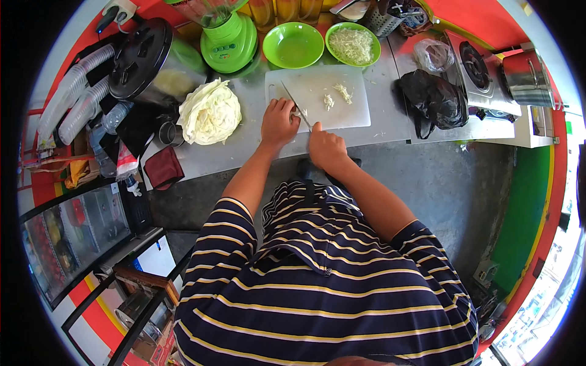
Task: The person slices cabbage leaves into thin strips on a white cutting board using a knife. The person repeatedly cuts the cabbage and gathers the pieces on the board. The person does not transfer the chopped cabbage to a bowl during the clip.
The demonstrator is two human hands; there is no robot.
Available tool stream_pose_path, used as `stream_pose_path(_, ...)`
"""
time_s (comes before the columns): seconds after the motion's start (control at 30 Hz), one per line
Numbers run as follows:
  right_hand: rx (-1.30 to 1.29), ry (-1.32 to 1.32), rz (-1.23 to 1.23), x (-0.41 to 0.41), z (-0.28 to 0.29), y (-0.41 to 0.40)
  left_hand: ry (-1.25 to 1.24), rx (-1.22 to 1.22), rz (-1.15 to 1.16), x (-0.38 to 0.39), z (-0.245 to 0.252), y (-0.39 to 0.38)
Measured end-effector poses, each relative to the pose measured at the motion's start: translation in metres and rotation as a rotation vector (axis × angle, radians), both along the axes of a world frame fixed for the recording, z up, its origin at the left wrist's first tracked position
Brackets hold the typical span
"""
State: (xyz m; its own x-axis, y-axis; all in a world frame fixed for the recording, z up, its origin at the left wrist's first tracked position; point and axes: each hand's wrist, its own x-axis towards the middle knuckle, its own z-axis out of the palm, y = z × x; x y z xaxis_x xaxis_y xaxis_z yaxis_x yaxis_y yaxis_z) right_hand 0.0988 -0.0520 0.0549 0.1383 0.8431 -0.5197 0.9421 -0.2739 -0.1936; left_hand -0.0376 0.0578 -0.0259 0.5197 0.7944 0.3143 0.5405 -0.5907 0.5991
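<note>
In my right hand (327, 145) is the handle of a kitchen knife (295, 103), its blade slanting up and left over a white cutting board (316, 82). My left hand (280, 122) rests at the board's near left edge, fingers curled beside the blade on pale cabbage, most of which the fingers hide. Small heaps of shredded cabbage (342, 93) lie on the board right of the knife. A larger piece of cabbage (210, 112) sits on the steel counter to the left. Behind the board stand a green bowl of shredded cabbage (351, 44) and another green bowl (293, 45).
A green blender (229, 43) and a large lidded metal pot (142, 64) stand at the back left. Stacked plastic cups (75, 96) and a dark red cloth (164, 168) are farther left. Rightward are a black plastic bag (432, 100) and a gas stove (476, 68) bearing a pot (529, 78).
</note>
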Motion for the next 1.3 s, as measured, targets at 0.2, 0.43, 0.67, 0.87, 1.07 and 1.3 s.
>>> stream_pose_path(0.2, 0.023, -0.002, -0.015, -0.005, -0.017, -0.009, 0.014, -0.01, 0.003, 0.001, -0.001, 0.001)
stream_pose_path(0.43, 0.004, -0.034, 0.046, 0.001, -0.01, 0.005, -0.006, 0.005, -0.009, 0.001, 0.002, 0.002)
stream_pose_path(0.67, -0.013, -0.003, 0.038, -0.003, -0.007, -0.008, 0.001, -0.002, 0.009, 0.002, -0.001, 0.001)
stream_pose_path(0.87, 0.035, -0.02, 0.044, -0.001, -0.023, -0.005, -0.008, 0.001, 0.005, 0.002, 0.0, 0.001)
stream_pose_path(1.07, 0.001, 0.05, 0.039, 0.007, -0.003, 0.008, -0.012, -0.012, -0.001, 0.001, 0.002, 0.001)
stream_pose_path(1.3, 0.098, -0.021, 0.026, -0.002, -0.026, -0.001, -0.003, 0.017, 0.015, 0.004, 0.0, 0.002)
